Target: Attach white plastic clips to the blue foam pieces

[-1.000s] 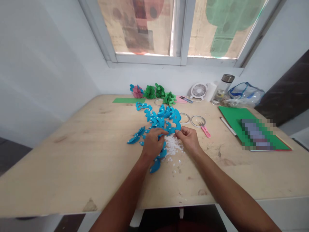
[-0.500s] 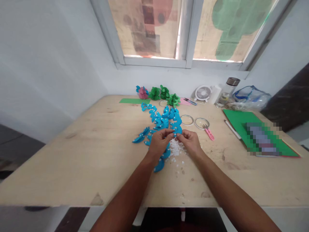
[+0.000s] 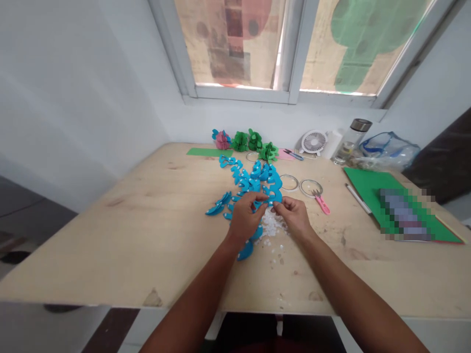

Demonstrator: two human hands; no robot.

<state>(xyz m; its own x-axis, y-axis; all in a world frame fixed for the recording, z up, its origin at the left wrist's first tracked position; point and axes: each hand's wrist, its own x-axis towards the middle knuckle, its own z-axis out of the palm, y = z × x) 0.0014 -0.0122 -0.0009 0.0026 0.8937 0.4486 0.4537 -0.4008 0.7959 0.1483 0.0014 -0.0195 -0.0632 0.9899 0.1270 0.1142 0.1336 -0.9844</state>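
Observation:
My left hand (image 3: 247, 218) is closed, thumb and forefinger at the left edge of a scalloped blue paper cutout (image 3: 274, 192) with small white patches. My right hand (image 3: 294, 214) pinches the lower right edge of the same cutout; its fingertips partly hide whatever small bit they touch. More blue paper cutouts (image 3: 246, 182) lie in a loose cluster beyond and under my left hand, several with white patches. A folded blue piece (image 3: 220, 204) rests to the left. Between and below my hands is a small heap of white scraps (image 3: 271, 224).
Two tape rolls (image 3: 311, 188) lie beyond my right hand, with pink-handled snips (image 3: 321, 202) beside them. Green paper flowers (image 3: 254, 140), a fan (image 3: 314, 142) and a glass bottle (image 3: 351, 142) stand along the wall. A green sheet (image 3: 371, 181) and a pen (image 3: 357, 198) lie right.
The view has swung slightly left, so the scene sits a little further right. My hands stay at the blue cutout; my left thumb and forefinger look slightly further apart.

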